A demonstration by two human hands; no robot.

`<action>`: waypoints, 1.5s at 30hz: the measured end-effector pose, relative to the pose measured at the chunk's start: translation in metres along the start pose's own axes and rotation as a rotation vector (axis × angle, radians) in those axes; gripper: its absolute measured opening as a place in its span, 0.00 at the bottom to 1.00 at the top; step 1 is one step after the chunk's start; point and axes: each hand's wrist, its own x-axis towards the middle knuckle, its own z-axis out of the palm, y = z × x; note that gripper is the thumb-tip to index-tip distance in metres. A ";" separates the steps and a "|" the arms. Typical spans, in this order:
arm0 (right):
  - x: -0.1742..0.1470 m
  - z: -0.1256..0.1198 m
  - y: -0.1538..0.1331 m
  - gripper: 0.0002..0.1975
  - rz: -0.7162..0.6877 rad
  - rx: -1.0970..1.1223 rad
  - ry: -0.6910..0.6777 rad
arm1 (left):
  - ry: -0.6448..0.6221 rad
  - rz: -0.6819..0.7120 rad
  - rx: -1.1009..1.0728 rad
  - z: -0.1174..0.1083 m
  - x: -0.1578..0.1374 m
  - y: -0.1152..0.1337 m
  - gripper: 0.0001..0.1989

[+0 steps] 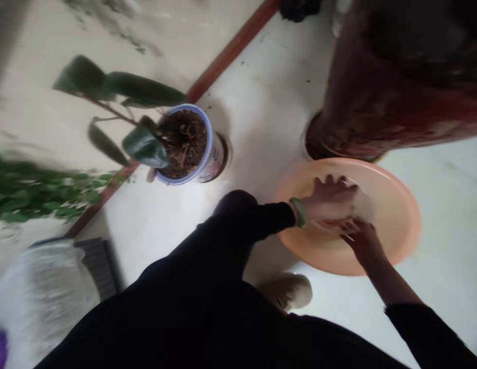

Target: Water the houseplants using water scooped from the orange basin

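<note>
A peach-coloured plastic basin (410, 220) sits on the floor, and both my hands are over its inside. My left hand (331, 201), with a green bangle at the wrist, reaches in from the left with its fingers bent. From the lower right comes my right hand (360, 236), fingers curled close against the left palm. Between and beside the hands is a pale, see-through thing (365, 204), too blurred to name. A reddish streak shows where the hands meet. Whether there is water in the basin is hard to make out.
A blue-rimmed flowerpot (213, 159) with a broad-leaved plant stands at the left. A big dark red pot (377, 113) is just behind the basin. Trailing green leaves (42, 192), a whitish plastic bag (57, 292) and a shoe (288, 292) also show.
</note>
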 end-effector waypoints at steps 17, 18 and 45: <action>-0.055 -0.034 -0.090 0.30 -0.097 0.355 -0.055 | 0.275 -0.009 -0.305 -0.043 -0.001 -0.015 0.15; -0.061 -0.035 -0.095 0.31 -0.091 0.358 -0.064 | 0.302 -0.014 -0.333 -0.044 -0.003 -0.012 0.15; -0.294 -0.072 -0.342 0.37 -0.089 0.270 0.148 | 1.029 0.548 0.050 -0.262 -0.056 0.043 0.18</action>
